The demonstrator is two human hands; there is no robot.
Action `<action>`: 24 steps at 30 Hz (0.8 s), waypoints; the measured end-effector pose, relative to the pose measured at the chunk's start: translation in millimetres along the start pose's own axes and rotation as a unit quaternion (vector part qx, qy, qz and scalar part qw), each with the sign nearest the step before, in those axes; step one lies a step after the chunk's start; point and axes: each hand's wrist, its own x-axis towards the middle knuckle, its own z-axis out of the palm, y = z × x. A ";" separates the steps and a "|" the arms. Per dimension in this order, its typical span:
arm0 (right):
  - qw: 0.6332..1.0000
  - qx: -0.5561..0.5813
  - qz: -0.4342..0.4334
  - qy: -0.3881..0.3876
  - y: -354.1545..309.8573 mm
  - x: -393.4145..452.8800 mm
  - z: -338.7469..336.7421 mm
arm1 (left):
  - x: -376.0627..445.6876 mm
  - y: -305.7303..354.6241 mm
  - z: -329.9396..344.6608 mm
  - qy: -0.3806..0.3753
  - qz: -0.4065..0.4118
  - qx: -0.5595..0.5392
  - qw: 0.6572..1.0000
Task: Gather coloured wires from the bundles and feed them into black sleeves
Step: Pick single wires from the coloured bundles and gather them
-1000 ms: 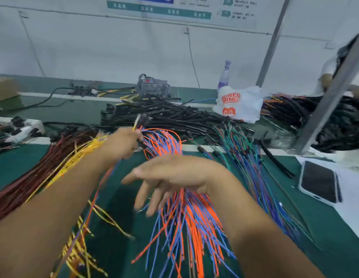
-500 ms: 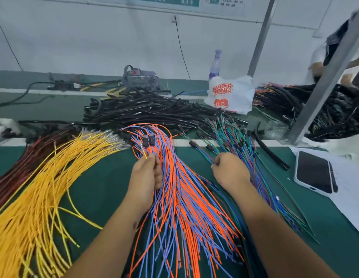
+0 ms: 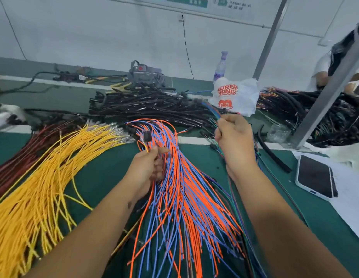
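Two hands are up over the green bench [image 3: 98, 173], each closed on wires. The left hand [image 3: 148, 167] grips a few gathered wires whose tips, with a small dark connector [image 3: 147, 135], stand up just above its thumb. The right hand [image 3: 232, 135] is fisted round a thin bunch of green and blue wires [image 3: 211, 111] that runs up and away from it, toward the far left.

Both bunches point away from the person, toward the heap of black sleeves [image 3: 154, 105] lying crosswise along the far side of the bench. That heap is well beyond both hands, with the right hand nearer its right end. Between them fans the orange and blue bundle [image 3: 184, 193], trailing back toward the person; yellow wires [image 3: 44, 187] and dark red ones [image 3: 20, 155] lie to the left. To the right are a loose black sleeve [image 3: 273, 155], a phone [image 3: 315, 175] and a printed plastic bag [image 3: 237, 95]. I judge the hanging tails could snag the fanned bundle on any reach forward.
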 end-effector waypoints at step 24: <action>0.851 -0.152 0.112 -0.489 -16.2 -102.3 115.9 | -19.7 85.1 -68.5 -0.112 -0.066 -0.220 0.967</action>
